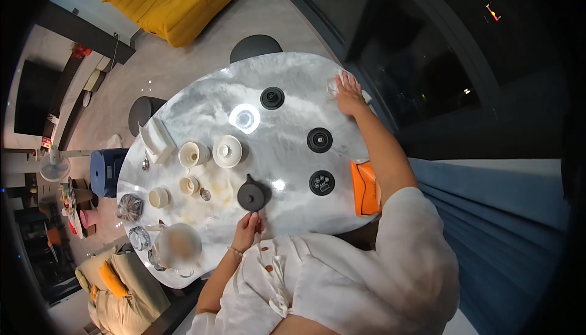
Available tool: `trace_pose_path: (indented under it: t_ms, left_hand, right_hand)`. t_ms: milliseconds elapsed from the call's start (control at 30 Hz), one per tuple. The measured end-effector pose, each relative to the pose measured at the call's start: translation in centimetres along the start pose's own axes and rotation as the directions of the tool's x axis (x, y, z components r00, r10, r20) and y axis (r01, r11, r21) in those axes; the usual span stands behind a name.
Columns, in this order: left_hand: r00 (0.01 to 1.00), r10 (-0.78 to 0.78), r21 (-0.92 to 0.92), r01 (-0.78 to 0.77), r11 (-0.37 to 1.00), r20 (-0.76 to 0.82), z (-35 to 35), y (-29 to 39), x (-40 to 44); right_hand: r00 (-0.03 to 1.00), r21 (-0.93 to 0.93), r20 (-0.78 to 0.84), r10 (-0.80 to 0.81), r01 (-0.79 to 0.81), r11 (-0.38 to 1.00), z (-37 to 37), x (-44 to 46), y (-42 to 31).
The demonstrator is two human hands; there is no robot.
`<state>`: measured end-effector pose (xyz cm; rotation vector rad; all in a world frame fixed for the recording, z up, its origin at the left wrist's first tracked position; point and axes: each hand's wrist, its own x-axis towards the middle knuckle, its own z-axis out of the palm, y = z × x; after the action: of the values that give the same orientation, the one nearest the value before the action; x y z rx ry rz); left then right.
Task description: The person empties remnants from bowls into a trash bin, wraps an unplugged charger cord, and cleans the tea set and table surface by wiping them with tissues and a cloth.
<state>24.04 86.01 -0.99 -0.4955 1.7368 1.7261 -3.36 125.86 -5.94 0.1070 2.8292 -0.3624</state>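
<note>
The left hand point(249, 224) has its fingertips pinched together at the handle of one black teapot point(250, 196), which sits by the near edge of the tabletop point(284, 145), spout pointing away from the person. The right hand point(349, 93) lies palm down with fingers spread, on one crumpled white cloth point(332, 84) at the far right corner.

Left of the teapot are one small round piece point(205, 194) and four pale vessels: one lidded bowl point(227, 152) and three cups point(193, 154), two of them small. Three black discs point(320, 140) stand apart from one another in the right half. One orange pouch point(366, 188) lies at the right edge.

Along the left edge are one tissue pack point(157, 141), one dark bag point(130, 207) and one clear bag point(139, 238); one kettle point(177, 246) is at the near left corner. Beyond the tabletop are two dark stools point(256, 47) and one yellow sofa point(174, 2)
</note>
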Motion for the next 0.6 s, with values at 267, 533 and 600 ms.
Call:
trace_pose_path:
  t_ms: [267, 533, 600]
  left_hand:
    - [0.975, 0.086, -0.025, -0.083, 0.996, 0.204, 5.0, 7.6, 7.5]
    - [0.978, 0.128, -0.048, -0.122, 0.991, 0.165, 5.2, 10.9, 16.0]
    - [0.988, 0.076, -0.068, -0.068, 0.995, 0.133, 5.5, 11.5, 16.1]
  right_hand:
    - [0.994, 0.095, 0.006, 0.105, -0.105, 0.990, 1.3, -6.2, -1.7]
    - [0.969, 0.432, -0.017, 0.247, -0.216, 0.876, 4.0, -9.7, -4.3]
    - [0.951, 0.518, -0.068, 0.302, -0.225, 0.825, 5.1, -11.5, -5.6]
